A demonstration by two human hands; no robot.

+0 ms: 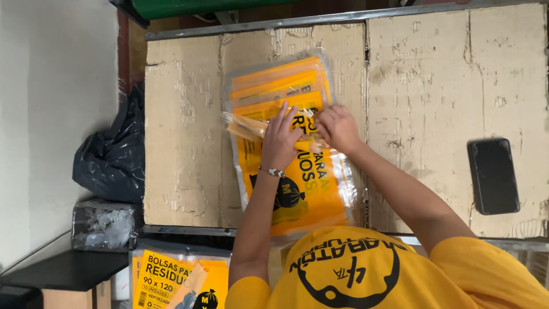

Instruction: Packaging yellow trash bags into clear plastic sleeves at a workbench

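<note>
Pinching at the top edge of a yellow bag packet (303,189), both my hands work at the same spot. Left hand (278,143) lies flat on the packet with fingers spread, pressing it down, probably so the slick film does not slide. Right hand (338,129) is curled, fingertips closed on a crinkled bit of clear wrap at the packet's upper end; the exact grip is partly hidden behind my knuckles.

The packet rests on the tabletop (183,131), on top of a fanned stack of like packets (280,80) that reaches away from me. The overlap likely keeps each one easy to lift off singly.

Materials: packets are glossy clear plastic over yellow printed inserts, flat and rectangular, with wrinkled reflective edges. The tabletop is covered in worn corrugated cardboard sheets, surface layer torn and peeling in patches. A beaded bracelet (272,171) sits on my left wrist.

A black phone (493,176) lies face down well apart to the right. More packets (171,274) sit below the tabletop edge; a black plastic sack (111,154) slumps beside it.
</note>
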